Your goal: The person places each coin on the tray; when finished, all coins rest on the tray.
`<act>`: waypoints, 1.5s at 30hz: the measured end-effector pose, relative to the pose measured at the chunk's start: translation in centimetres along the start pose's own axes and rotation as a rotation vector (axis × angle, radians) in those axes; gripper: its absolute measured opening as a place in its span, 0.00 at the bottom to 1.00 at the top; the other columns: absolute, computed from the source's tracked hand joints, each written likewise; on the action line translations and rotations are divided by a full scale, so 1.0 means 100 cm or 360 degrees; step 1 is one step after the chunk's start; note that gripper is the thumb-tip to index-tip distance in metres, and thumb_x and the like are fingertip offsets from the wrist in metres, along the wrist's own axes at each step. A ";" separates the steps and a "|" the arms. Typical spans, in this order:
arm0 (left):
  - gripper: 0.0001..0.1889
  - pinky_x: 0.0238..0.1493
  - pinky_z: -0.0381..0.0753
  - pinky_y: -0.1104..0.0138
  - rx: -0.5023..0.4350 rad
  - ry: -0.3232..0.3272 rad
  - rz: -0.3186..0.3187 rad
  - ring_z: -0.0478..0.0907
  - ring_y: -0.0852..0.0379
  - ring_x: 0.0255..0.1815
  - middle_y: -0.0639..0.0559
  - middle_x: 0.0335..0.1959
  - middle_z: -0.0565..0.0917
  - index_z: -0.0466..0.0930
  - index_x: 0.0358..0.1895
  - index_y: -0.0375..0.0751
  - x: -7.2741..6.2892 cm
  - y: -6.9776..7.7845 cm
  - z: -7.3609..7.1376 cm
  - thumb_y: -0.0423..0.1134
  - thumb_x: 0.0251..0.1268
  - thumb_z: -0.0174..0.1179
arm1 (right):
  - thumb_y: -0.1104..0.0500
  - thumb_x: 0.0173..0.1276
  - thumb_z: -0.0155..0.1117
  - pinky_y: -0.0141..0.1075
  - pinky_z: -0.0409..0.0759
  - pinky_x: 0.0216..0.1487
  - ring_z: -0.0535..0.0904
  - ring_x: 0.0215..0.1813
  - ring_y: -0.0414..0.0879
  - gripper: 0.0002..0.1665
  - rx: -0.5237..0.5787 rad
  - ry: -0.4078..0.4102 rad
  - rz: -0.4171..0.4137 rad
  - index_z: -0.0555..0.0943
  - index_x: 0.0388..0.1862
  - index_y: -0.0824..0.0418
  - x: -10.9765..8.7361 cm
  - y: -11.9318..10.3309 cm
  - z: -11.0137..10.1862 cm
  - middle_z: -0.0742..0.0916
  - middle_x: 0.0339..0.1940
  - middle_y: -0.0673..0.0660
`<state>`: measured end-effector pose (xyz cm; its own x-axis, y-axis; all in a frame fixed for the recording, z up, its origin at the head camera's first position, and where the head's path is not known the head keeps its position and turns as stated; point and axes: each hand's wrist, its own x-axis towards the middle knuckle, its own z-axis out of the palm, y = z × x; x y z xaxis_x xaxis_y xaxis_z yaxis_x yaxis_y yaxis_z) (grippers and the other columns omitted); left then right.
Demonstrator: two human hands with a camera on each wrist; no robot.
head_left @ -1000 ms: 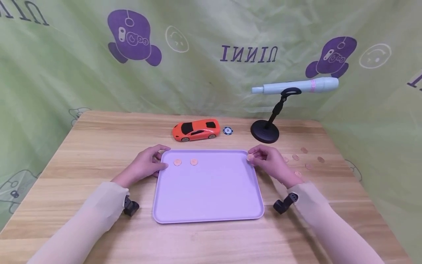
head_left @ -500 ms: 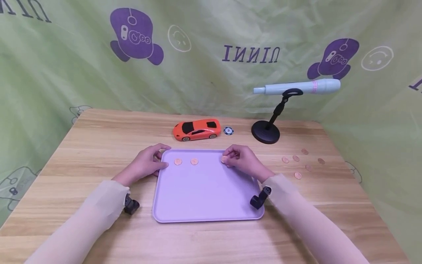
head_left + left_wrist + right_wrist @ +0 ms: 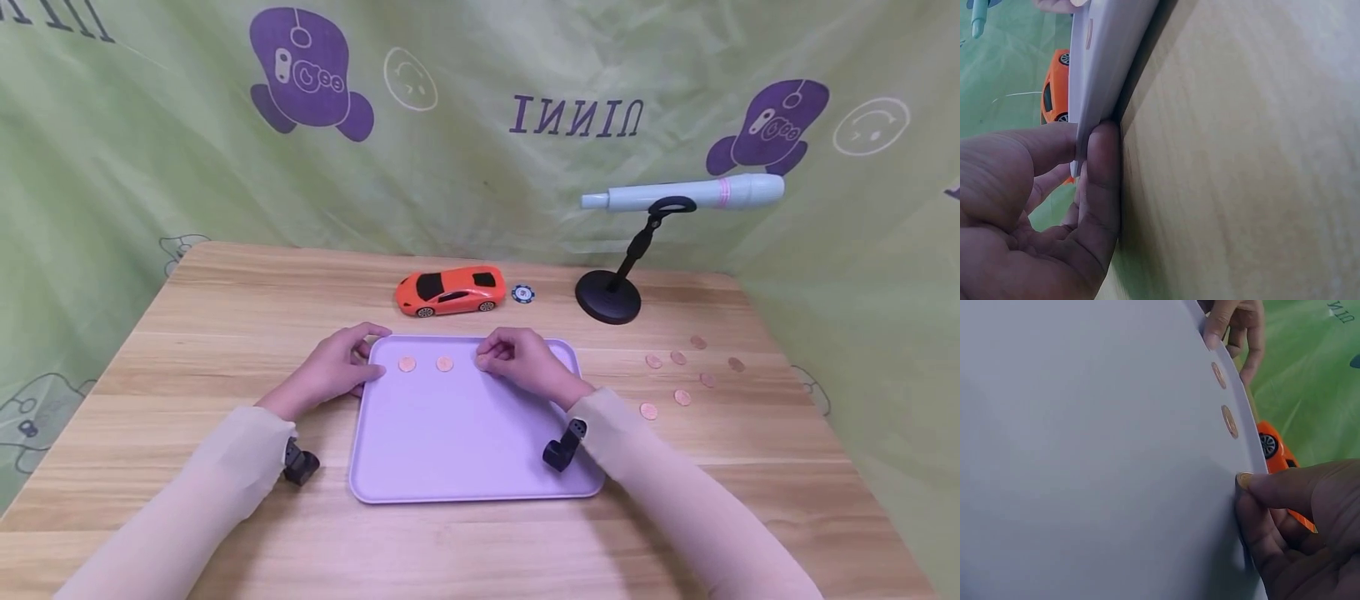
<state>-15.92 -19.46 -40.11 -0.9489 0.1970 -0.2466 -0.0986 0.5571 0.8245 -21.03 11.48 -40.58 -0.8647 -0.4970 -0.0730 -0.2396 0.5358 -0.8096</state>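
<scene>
My left hand grips the far left corner of a lilac tray; in the left wrist view the thumb lies over the rim and a finger is under it. Over the tray's far edge, my right hand pinches a copper coin between thumb and fingertips, low at the tray's surface. Two copper coins lie flat in a row near the far rim, the left coin close to my left thumb and the other coin between it and my right hand.
Several loose coins are scattered on the wooden table right of the tray. Behind the tray stand an orange toy car, a blue-and-white poker chip and a black stand bearing a pale blue microphone. A green cloth hangs behind.
My right hand has moved left with its coin, from the tray's far right corner to beside the two coins. The left hand keeps its hold on the tray.
</scene>
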 end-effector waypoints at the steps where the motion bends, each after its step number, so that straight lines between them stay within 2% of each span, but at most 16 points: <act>1: 0.31 0.31 0.89 0.65 -0.0003 -0.0001 -0.0001 0.80 0.53 0.35 0.35 0.50 0.75 0.68 0.75 0.37 0.000 0.000 0.000 0.28 0.70 0.64 | 0.64 0.69 0.73 0.26 0.81 0.42 0.82 0.39 0.40 0.07 -0.0016 -0.0003 -0.0012 0.87 0.45 0.64 0.001 -0.001 0.001 0.90 0.38 0.58; 7: 0.31 0.31 0.89 0.65 -0.0009 -0.0007 -0.0011 0.80 0.53 0.34 0.36 0.49 0.76 0.67 0.75 0.37 0.000 0.000 0.000 0.28 0.71 0.63 | 0.64 0.70 0.72 0.28 0.81 0.44 0.81 0.40 0.41 0.06 -0.0096 -0.0019 -0.0056 0.87 0.43 0.64 0.005 -0.007 0.008 0.89 0.38 0.57; 15: 0.31 0.31 0.89 0.64 -0.0020 0.0013 0.0001 0.80 0.53 0.34 0.36 0.48 0.76 0.68 0.75 0.38 0.001 -0.002 0.001 0.28 0.71 0.64 | 0.68 0.70 0.69 0.29 0.80 0.44 0.81 0.41 0.43 0.05 -0.0207 -0.0056 -0.0036 0.86 0.43 0.66 0.004 -0.017 0.009 0.88 0.39 0.59; 22: 0.31 0.31 0.89 0.64 0.0007 0.0021 0.0004 0.80 0.54 0.33 0.35 0.49 0.77 0.68 0.75 0.38 0.001 -0.002 0.000 0.28 0.71 0.63 | 0.68 0.70 0.68 0.30 0.80 0.45 0.80 0.41 0.43 0.06 -0.0253 -0.0063 0.0009 0.86 0.44 0.66 0.004 -0.019 0.008 0.88 0.39 0.59; 29: 0.31 0.31 0.88 0.65 0.0016 0.0013 -0.0004 0.80 0.53 0.34 0.35 0.49 0.76 0.68 0.76 0.38 0.000 -0.001 0.001 0.29 0.71 0.63 | 0.67 0.70 0.69 0.33 0.84 0.47 0.82 0.42 0.44 0.06 -0.0247 -0.0054 0.0020 0.85 0.44 0.66 0.003 -0.017 0.010 0.88 0.39 0.59; 36: 0.31 0.31 0.89 0.64 0.0006 0.0013 0.0001 0.80 0.52 0.37 0.35 0.50 0.77 0.68 0.76 0.38 -0.001 0.000 0.001 0.28 0.71 0.63 | 0.62 0.73 0.68 0.32 0.82 0.48 0.81 0.43 0.43 0.07 -0.0165 -0.0029 0.0047 0.86 0.47 0.63 0.001 -0.010 0.006 0.89 0.41 0.57; 45: 0.30 0.32 0.88 0.64 0.0017 0.0018 -0.0007 0.80 0.53 0.35 0.35 0.50 0.77 0.68 0.75 0.38 -0.004 0.001 0.002 0.29 0.72 0.63 | 0.61 0.75 0.65 0.34 0.81 0.50 0.81 0.44 0.45 0.09 -0.0153 0.0008 0.0122 0.87 0.49 0.61 -0.013 -0.007 -0.011 0.89 0.42 0.57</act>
<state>-15.54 -19.32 -40.00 -0.9517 0.1856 -0.2445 -0.0996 0.5668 0.8178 -20.24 12.45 -39.31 -0.8843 -0.4486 -0.1295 -0.2137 0.6354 -0.7421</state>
